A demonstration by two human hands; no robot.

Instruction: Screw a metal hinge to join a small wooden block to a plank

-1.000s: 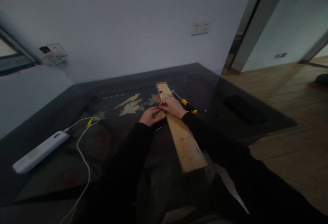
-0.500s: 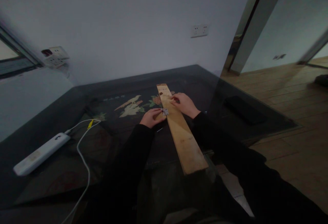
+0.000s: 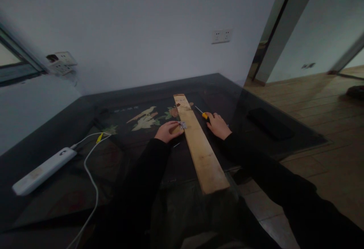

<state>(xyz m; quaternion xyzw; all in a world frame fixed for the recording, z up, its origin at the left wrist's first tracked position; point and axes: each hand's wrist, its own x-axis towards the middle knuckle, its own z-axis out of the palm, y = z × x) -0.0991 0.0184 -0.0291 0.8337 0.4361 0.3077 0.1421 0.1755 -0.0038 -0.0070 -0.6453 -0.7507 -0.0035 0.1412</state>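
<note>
While the small metal hinge (image 3: 182,125) lies on the left edge of the wooden plank (image 3: 199,142), about a third of the way down from the plank's far end, the person's left hand (image 3: 168,131) presses on it from the plank's left side, fingers laid flat and not closed around anything. On the plank's right side the right hand (image 3: 217,125) rests on the screwdriver (image 3: 202,114), whose yellow collar and thin shaft point toward the plank's far end; the fingers curl over the dark handle, though whether they have fully closed on it cannot be told.

Judgement: the hinge needs to stay square to the plank's edge, so the left hand should bear down steadily rather than pinch. The plank's near end overhangs the dark glass table (image 3: 85,104) and could tip under pressure, so downward force is best kept near the hinge.

Further out from the plank, to its left, a white power strip (image 3: 42,170) and its white cable (image 3: 92,173) lie on the table.
</note>
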